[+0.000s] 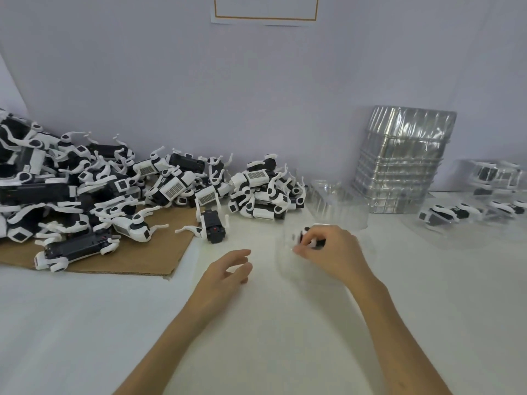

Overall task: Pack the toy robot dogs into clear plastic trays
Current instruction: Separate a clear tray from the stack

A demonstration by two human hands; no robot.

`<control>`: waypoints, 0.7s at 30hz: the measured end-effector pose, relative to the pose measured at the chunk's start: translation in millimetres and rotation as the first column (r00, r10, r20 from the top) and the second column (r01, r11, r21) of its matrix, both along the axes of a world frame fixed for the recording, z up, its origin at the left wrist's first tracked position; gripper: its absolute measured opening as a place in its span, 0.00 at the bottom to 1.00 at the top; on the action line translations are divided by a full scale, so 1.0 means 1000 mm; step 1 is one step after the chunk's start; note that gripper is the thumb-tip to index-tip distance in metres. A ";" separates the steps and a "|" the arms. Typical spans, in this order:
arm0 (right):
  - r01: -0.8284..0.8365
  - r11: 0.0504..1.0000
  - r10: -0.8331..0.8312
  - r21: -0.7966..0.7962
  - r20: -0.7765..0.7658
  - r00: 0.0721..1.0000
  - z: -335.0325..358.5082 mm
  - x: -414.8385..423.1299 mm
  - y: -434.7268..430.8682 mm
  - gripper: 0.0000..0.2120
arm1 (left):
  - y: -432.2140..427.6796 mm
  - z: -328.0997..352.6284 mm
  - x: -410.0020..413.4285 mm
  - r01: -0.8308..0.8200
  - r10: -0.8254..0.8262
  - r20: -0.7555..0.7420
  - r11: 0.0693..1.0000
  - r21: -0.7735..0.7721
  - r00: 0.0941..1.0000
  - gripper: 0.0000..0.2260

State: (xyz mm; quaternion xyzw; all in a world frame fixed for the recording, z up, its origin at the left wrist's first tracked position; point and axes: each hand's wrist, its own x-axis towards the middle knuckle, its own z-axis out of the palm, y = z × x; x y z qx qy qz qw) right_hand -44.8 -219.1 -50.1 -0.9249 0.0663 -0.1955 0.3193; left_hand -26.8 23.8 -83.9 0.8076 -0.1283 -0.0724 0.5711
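My right hand (332,253) curls its fingers round a black-and-white toy robot dog (309,238) and holds it inside a clear plastic tray (288,269) at the table's middle; the hand hides most of the dog. My left hand (228,273) hovers to the left of that tray with relaxed fingers, holding nothing. A single toy dog (212,225) stands just beyond my left hand. A big heap of toy dogs (85,189) covers the left of the table, and a smaller heap (265,192) lies behind the tray.
A brown cardboard sheet (159,252) lies under the left heap. A tall stack of clear trays (399,163) stands at the back right, another clear tray (336,201) before it. Packed trays with dogs (479,206) sit at the far right. A wall closes the back.
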 end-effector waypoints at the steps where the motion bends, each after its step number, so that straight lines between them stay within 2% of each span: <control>1: 0.064 0.998 -0.064 -0.025 0.025 0.998 -0.001 0.001 -0.010 0.09 | 0.000 -0.001 0.000 0.002 -0.002 0.002 1.000 0.002 1.000 0.10; 3: 0.245 0.969 -0.241 -0.044 0.069 0.968 -0.003 0.002 -0.028 0.07 | 0.000 -0.001 -0.001 0.004 -0.004 0.009 1.000 0.005 1.000 0.10; 6: 0.476 0.878 -0.479 0.055 0.127 0.868 -0.005 0.000 -0.053 0.04 | 0.000 -0.001 -0.001 0.002 -0.002 0.015 1.000 0.013 1.000 0.09; 7: 0.528 0.841 -0.540 0.116 0.143 0.830 -0.006 -0.002 -0.063 0.05 | 0.000 -0.001 -0.001 0.002 -0.002 0.015 1.000 0.014 1.000 0.09; 8: 0.575 0.796 -0.602 0.190 0.144 0.786 -0.008 -0.006 -0.074 0.10 | -0.001 -0.001 -0.001 0.002 -0.002 0.016 1.000 0.015 1.000 0.08; 11: 0.649 0.663 -0.731 0.374 0.133 0.670 -0.012 -0.018 -0.099 0.21 | -0.002 -0.002 0.000 0.000 -0.001 0.025 1.000 0.020 1.000 0.08; 14: 0.574 0.634 -0.759 0.518 0.273 0.591 -0.011 -0.020 -0.094 0.18 | -0.002 -0.003 0.001 -0.002 0.000 0.039 0.999 0.034 0.999 0.08; 15: 0.491 0.660 -0.726 0.568 0.316 0.611 -0.008 -0.016 -0.087 0.16 | -0.002 -0.004 0.001 0.000 -0.001 0.044 0.999 0.036 0.999 0.08; 16: 0.347 0.688 -0.651 0.638 0.330 0.684 -0.006 -0.011 -0.082 0.14 | -0.002 -0.004 0.001 0.000 -0.002 0.048 0.999 0.036 0.999 0.08; 18: 0.074 0.684 -0.378 0.726 0.266 0.887 0.000 -0.003 -0.069 0.13 | -0.002 -0.004 0.001 -0.002 0.001 0.052 0.999 0.033 0.999 0.08; 19: 0.012 0.686 -0.220 0.727 0.192 0.957 -0.003 0.000 -0.065 0.12 | -0.001 -0.004 0.001 -0.007 0.005 0.052 0.999 0.033 0.999 0.08; 20: 0.016 0.737 -0.115 0.676 0.102 0.988 -0.008 0.004 -0.064 0.11 | -0.001 -0.004 0.001 -0.011 0.009 0.051 0.999 0.035 0.999 0.08; 21: 0.045 0.795 -0.091 0.605 0.045 0.995 -0.016 0.009 -0.065 0.11 | -0.001 -0.004 0.002 -0.015 0.013 0.051 0.999 0.038 0.999 0.08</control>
